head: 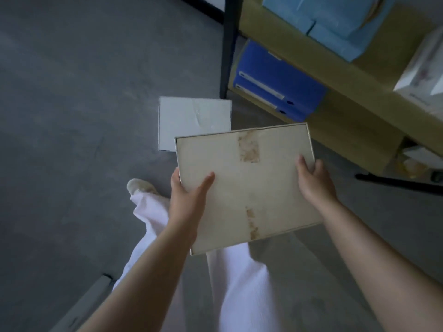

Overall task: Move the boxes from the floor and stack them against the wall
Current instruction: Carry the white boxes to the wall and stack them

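Observation:
I hold a flat cream box (244,185) with brown tape stains above the floor, tilted slightly. My left hand (188,190) grips its left edge, thumb on top. Over at its right edge, my right hand (314,178) grips with the thumb on top too. A second flat white box (191,118) lies on the grey floor just beyond, partly covered by the held box. It sits beside the black leg of the shelf unit.
A shelf unit (335,56) with a black frame (227,46) stands at the right, holding blue binders (275,82), light-blue boxes (335,22) and a white carton (424,70). My white trousers and shoe (141,186) are below. A grey strip (84,305) lies at the lower left.

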Demonstrator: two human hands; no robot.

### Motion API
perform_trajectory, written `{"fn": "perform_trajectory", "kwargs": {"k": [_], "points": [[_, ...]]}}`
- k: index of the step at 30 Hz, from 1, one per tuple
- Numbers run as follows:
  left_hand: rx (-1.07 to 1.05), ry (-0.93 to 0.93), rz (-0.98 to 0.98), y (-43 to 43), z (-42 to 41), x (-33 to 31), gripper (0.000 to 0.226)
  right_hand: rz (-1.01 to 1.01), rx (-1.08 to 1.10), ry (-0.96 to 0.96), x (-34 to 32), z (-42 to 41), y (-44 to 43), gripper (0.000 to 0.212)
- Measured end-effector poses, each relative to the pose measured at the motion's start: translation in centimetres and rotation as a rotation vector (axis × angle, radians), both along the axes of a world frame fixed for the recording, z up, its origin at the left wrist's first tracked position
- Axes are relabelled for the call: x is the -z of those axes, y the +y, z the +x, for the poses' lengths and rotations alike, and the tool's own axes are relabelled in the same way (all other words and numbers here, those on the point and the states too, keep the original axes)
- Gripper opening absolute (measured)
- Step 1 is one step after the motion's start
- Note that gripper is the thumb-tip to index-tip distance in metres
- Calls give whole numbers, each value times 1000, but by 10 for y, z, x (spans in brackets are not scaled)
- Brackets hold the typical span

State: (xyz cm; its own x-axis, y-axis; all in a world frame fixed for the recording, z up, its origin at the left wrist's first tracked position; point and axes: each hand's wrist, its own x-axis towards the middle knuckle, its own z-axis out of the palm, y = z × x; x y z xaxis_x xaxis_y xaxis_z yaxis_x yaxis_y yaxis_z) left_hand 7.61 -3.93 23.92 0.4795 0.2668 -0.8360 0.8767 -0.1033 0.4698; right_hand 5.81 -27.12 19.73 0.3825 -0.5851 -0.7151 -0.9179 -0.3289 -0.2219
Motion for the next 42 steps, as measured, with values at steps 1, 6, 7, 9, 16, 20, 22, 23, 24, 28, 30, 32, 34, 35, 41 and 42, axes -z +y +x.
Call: {"fn": "perform_trajectory", "kwargs": {"k": [1,6,7,9,16,20,22,23,24,28,30,32,34,35,41,42], "points": [[-32,21,6,11,1,-7,53,-12,-8,-20,-8,4,11,72],[-157,36,49,93,21,-32,74,-60,-110,-112,-39,48,94,66],[-175,36,64,110,24,-35,75,-51,-128,-114,-43,57,112,66],[-222,40,89,150,32,-39,71,-36,-164,-129,-53,79,152,70],[-342,-4,202,289,71,-71,45,-46,-358,-185,-104,151,297,63],[-430,-44,233,370,105,-96,41,18,-418,-239,-133,204,383,51],[-462,-68,265,407,126,-113,43,38,-459,-234,-144,230,421,53],[-479,-64,278,424,136,-122,44,45,-466,-226,-150,243,439,54],[-487,-62,292,436,145,-130,45,63,-466,-234,-157,253,453,55],[-560,-110,314,492,190,-155,43,119,-494,-265,-183,313,512,54],[-592,-132,314,518,215,-167,43,129,-523,-284,-196,347,539,54],[-656,-143,285,542,244,-175,39,131,-554,-320,-206,383,564,53],[-710,-133,260,567,277,-182,35,147,-584,-327,-216,423,592,54],[-739,-125,252,579,296,-186,35,157,-601,-319,-222,445,607,54],[-867,-101,222,641,389,-201,36,188,-718,-295,-251,564,685,55],[-886,-106,205,652,408,-207,35,199,-732,-299,-257,586,699,55]]}}
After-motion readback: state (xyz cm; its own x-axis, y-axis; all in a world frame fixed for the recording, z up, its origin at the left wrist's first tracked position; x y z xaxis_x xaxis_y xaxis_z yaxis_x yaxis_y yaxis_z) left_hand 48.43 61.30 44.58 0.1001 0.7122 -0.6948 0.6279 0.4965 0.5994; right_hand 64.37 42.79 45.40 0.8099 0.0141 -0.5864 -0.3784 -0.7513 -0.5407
